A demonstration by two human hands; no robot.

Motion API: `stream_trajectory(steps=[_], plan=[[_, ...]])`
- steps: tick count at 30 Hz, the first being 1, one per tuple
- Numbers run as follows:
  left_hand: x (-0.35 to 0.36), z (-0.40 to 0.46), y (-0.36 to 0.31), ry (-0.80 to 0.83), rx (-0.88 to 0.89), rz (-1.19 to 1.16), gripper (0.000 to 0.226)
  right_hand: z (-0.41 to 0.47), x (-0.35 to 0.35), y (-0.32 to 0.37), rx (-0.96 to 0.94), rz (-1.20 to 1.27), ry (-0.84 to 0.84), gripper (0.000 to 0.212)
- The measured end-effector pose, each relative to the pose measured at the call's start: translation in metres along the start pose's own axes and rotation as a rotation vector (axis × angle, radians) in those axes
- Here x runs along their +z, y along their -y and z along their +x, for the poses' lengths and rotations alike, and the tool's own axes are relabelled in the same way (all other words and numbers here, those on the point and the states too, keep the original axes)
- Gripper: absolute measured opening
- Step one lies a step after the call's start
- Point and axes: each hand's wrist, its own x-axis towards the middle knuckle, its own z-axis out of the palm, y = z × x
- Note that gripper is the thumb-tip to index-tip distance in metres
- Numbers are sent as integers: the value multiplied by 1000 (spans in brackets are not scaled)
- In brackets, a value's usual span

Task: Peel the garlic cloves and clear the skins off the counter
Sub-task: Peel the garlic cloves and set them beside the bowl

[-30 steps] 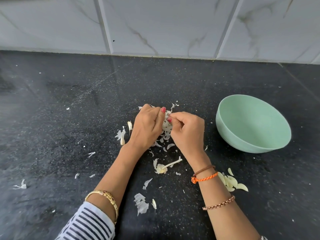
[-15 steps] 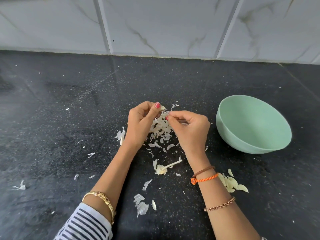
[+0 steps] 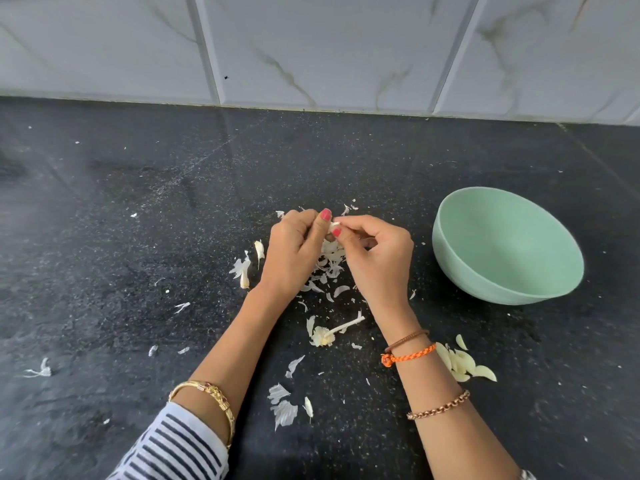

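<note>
- A small pale garlic clove (image 3: 334, 227) is pinched between the two hands just above the middle of the frame, held over the counter; only a sliver of it is seen between the fingertips.
- The left hand (image 3: 294, 252) is curled round the clove from the left, thumb and forefinger closed on it (red nail polish is seen on the thumbnail).
- The right hand (image 3: 375, 254) meets it from the right, its thumb and forefinger pinched narrowly on the clove's skin, the other fingers folded into the palm.
- A heap of papery skins (image 3: 329, 265) is spread directly below the hands, with loose flakes scattered toward the lower middle and left of the frame.
- A bare garlic stem with its root base (image 3: 332, 332) is lying below the heap, between the two forearms.
- Peeled cloves (image 3: 464, 365) are gathered in a small cluster at the lower right, just beside the right forearm.
- A pale green bowl (image 3: 450, 251) is set on the counter at the right of the frame, near the right hand but apart from it; its inside appears bare.
- The black speckled counter (image 3: 138, 237) fills most of the frame, and white marbled wall tiles (image 3: 311, 46) run across the top.
- A striped sleeve (image 3: 173, 448) and a gold bangle (image 3: 207, 396) are seen on the left arm at the lower left; an orange cord and a chain bracelet are worn on the right wrist.
</note>
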Motion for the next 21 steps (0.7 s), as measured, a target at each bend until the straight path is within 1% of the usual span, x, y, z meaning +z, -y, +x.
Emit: stream_trajectory(steps=[2, 4, 8, 11, 14, 16, 17, 19, 21], plan=[[0, 0, 1, 19, 8, -10, 37, 1, -1, 0, 30, 52, 17, 8], [1, 0, 1, 34, -22, -71, 36, 2, -2, 2, 89, 142, 48, 9], [2, 0, -6, 42, -132, -284, 41, 2, -6, 8, 199, 327, 85, 13], [5, -1, -12, 27, -224, -451, 47, 3, -7, 12, 278, 402, 99, 17], [5, 1, -11, -2, -312, -578, 55, 5, -8, 12, 436, 531, 73, 20], [-2, 4, -9, -59, -301, -573, 57, 8, -11, 11, 526, 593, 15, 18], [-6, 5, -9, -96, -275, -527, 51, 9, -12, 11, 552, 591, -7, 16], [-10, 5, -9, -149, -233, -448, 32, 9, -11, 10, 593, 565, -27, 11], [-9, 4, -10, -137, -211, -428, 15, 7, -10, 10, 606, 551, -18, 9]])
